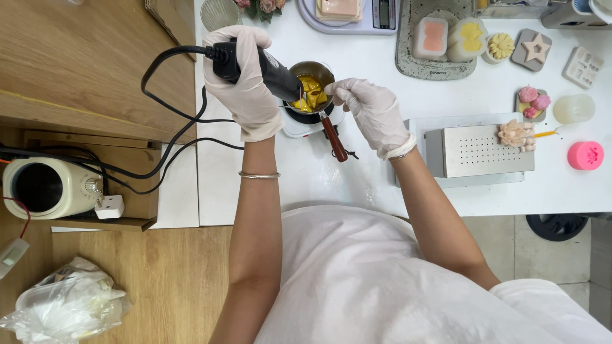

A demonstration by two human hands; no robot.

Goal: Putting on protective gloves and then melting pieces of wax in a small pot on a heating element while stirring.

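Gloved fingers (pixel 237 60) of the left hand (pixel 245 83) are wrapping tightly around a stiff black heat gun (pixel 264 67), while the right hand (pixel 373 111), fingers curled, is steadying a small, likely hot pot (pixel 312 79) of yellow wax, safest by its wooden handle (pixel 334 137).

white-gloved left hand (pixel 245 83) w/ black heat tool (pixel 264 67), yellow chunks in steel pot (pixel 312 86), pink mould (pixel 584 155), white table (pixel 357 172)

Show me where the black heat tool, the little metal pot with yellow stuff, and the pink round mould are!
Black corded heat tool (pixel 280 75): head view, on its barrel beside the gloved left hand.
Small metal pot with yellow pieces (pixel 310 93): head view, on the yellow contents.
Pink round mould (pixel 585 155): head view, on its top.
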